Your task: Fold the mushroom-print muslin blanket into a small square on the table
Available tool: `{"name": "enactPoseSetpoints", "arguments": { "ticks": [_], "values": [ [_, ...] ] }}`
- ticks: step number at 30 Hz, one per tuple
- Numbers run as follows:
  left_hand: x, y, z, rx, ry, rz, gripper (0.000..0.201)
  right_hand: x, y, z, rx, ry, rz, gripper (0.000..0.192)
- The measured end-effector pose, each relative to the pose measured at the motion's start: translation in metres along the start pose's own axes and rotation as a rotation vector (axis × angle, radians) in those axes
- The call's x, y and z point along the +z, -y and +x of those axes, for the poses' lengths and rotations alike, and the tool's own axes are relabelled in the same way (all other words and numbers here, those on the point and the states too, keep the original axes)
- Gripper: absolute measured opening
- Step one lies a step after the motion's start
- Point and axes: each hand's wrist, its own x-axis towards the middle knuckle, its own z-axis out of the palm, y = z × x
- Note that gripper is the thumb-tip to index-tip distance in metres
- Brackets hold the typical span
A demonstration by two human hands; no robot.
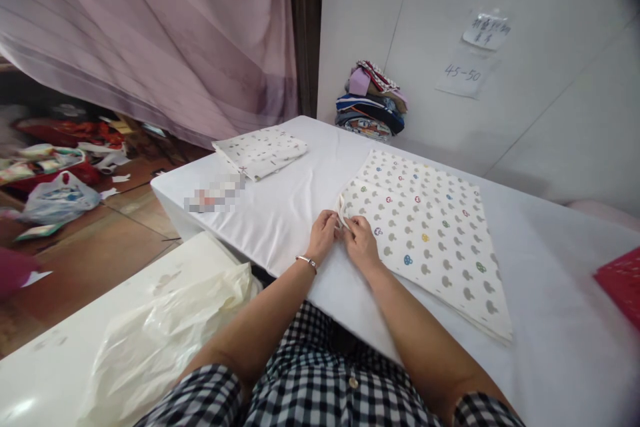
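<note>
A white cloth [435,220] with a print of grey and coloured mushrooms lies folded flat on the white-covered table. At its near left corner my left hand [323,233] pinches the edge between thumb and fingers. Close beside it, my right hand [361,240] grips the same corner, which is lifted slightly off the table. The two hands almost touch, and the fingertips partly hide the bit of fabric between them. Farther left, a second folded cloth [263,152], white with small dark prints, rests near the table's far left edge.
The white tablecloth [295,213] covers the table. A stack of folded clothes [371,103] stands against the wall. Something red [620,283] lies at the right edge. A crumpled plastic bag [165,327] sits on a white surface at lower left. Bags and a red basket [90,167] are on the floor.
</note>
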Motion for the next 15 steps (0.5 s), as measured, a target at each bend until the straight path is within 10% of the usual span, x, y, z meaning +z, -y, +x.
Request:
{"name": "enactPoseSetpoints", "arguments": {
  "ticks": [15],
  "values": [
    [0.001,0.008,0.004,-0.005,-0.124,0.201,0.022,-0.004,-0.014,0.008,0.205,-0.103,0.343,0.026]
  ]
}}
